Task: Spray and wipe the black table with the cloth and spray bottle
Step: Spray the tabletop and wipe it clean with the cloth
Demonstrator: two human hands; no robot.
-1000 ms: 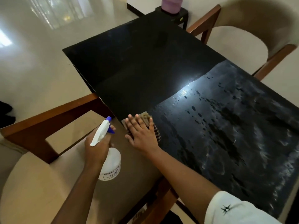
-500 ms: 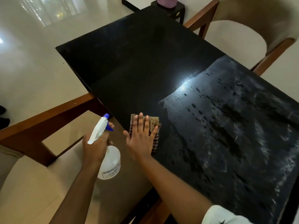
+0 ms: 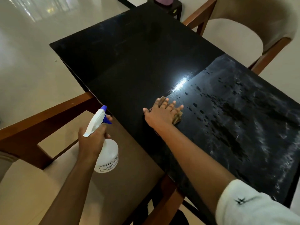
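The black table (image 3: 133, 62) fills most of the view, its near right part streaked and beaded with droplets, its far part dark and dry-looking. Two wooden chairs with beige cushions flank it: one chair (image 3: 32, 127) at the near left, another chair (image 3: 243, 30) at the far right. The right hand (image 3: 162, 113) lies flat with fingers spread, pressing a brownish cloth (image 3: 177, 116) onto the tabletop at the edge of the wet patch; the cloth shows only at its fringes. The left hand (image 3: 92, 140) is wrapped around the neck of a white spray bottle (image 3: 107, 156), held off the table's near-left edge above the chair seat, blue nozzle pointing toward the table. Its label begins "KISSAN"; the remaining print is too small to read.
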